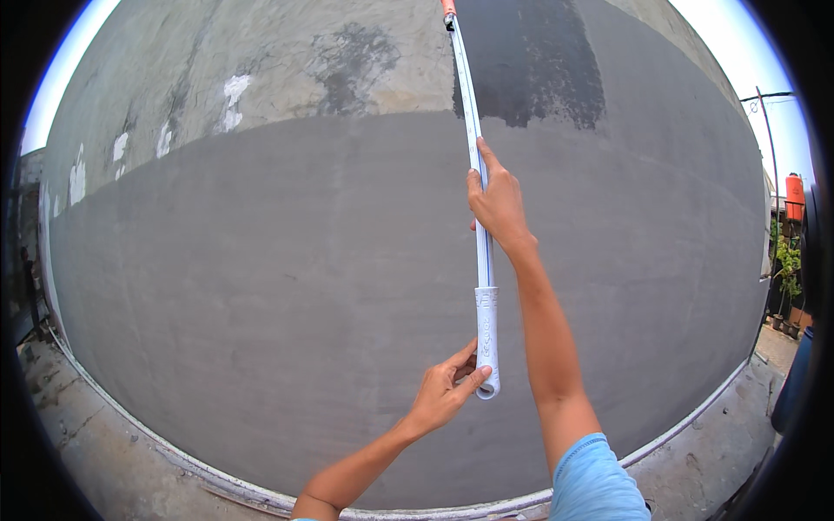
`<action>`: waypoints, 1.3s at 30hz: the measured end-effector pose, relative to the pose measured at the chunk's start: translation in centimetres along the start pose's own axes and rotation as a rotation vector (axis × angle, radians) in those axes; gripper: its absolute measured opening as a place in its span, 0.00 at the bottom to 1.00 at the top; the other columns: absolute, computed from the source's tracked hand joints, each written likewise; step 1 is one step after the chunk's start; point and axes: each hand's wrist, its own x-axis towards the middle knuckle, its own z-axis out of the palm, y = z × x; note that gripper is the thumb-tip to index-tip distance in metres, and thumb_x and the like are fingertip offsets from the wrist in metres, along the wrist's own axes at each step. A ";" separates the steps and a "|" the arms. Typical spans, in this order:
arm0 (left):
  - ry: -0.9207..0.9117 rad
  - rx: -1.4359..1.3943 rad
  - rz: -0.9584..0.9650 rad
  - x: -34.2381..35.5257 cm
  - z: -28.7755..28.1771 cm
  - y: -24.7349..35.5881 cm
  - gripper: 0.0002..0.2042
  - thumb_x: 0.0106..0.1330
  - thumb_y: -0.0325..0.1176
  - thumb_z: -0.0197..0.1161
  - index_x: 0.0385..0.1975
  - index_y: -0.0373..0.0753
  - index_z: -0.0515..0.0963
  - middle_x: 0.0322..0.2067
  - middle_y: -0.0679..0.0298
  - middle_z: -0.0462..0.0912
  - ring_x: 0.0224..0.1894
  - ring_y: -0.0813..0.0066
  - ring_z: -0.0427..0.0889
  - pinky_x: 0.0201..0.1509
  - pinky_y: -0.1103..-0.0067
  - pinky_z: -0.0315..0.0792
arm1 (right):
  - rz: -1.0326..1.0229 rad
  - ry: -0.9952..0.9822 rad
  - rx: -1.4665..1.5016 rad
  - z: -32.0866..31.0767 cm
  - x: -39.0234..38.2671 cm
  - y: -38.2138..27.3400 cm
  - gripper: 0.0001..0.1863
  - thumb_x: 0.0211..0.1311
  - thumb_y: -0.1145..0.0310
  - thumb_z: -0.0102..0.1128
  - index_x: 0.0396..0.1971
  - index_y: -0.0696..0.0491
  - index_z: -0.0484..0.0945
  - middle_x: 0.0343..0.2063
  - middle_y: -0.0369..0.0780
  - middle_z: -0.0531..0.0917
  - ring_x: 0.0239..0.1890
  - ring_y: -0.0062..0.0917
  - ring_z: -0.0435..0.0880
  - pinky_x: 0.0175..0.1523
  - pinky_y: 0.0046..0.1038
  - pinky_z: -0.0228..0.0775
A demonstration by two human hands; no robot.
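- Light-blue sleeve (pixel 595 482) sits closest on my feed, at lower right.
- Lettering runs lengthwise along the pale grip (pixel 487 326) of one ribbed white extension pole (pixel 470 108); I find the marks farther up its shaft too small to read.
- Two hands are on it. I see the right hand (pixel 499 204) clamped around the shaft, index finger stretched upward along it.
- Lower down, the left hand (pixel 441 391) pinches the grip's bottom end, thumb in front, fingers partly hidden behind.
- I have the pole near upright, right of centre, before one grey wall (pixel 261 304); its orange upper part (pixel 448 7) is cut off by the top edge.
- On the wall I count one large dark patch (pixel 530 61) and at least five white patches (pixel 234 100).
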 end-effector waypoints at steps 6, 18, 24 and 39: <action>-0.180 -0.148 0.075 -3.3 1.9 7.9 0.37 0.70 0.34 0.62 0.74 0.38 0.47 0.48 0.53 0.79 0.52 0.66 0.81 0.55 0.70 0.78 | -0.152 0.144 -0.264 -3.7 0.9 -3.0 0.29 0.66 0.70 0.46 0.68 0.58 0.63 0.22 0.42 0.80 0.17 0.25 0.80 0.26 0.29 0.80; -0.192 -0.030 0.159 6.9 0.6 8.8 0.36 0.71 0.29 0.58 0.75 0.45 0.47 0.48 0.55 0.76 0.53 0.67 0.78 0.55 0.67 0.77 | -0.054 0.091 -0.418 -4.1 12.3 -2.0 0.32 0.66 0.68 0.44 0.72 0.50 0.57 0.25 0.42 0.82 0.17 0.25 0.83 0.24 0.27 0.81; -0.071 0.038 0.154 8.8 -2.4 -0.2 0.34 0.70 0.27 0.57 0.74 0.49 0.50 0.48 0.54 0.79 0.51 0.65 0.81 0.58 0.65 0.76 | 0.021 0.042 -0.383 1.9 10.4 2.8 0.32 0.67 0.66 0.47 0.72 0.47 0.56 0.39 0.50 0.85 0.46 0.45 0.84 0.52 0.45 0.76; -0.378 -0.165 0.072 -3.4 4.8 11.6 0.40 0.68 0.28 0.62 0.74 0.46 0.43 0.52 0.51 0.75 0.57 0.63 0.78 0.63 0.63 0.75 | -0.024 0.056 -0.342 -8.8 0.2 -6.9 0.30 0.65 0.70 0.45 0.68 0.56 0.63 0.26 0.45 0.83 0.25 0.31 0.84 0.37 0.35 0.80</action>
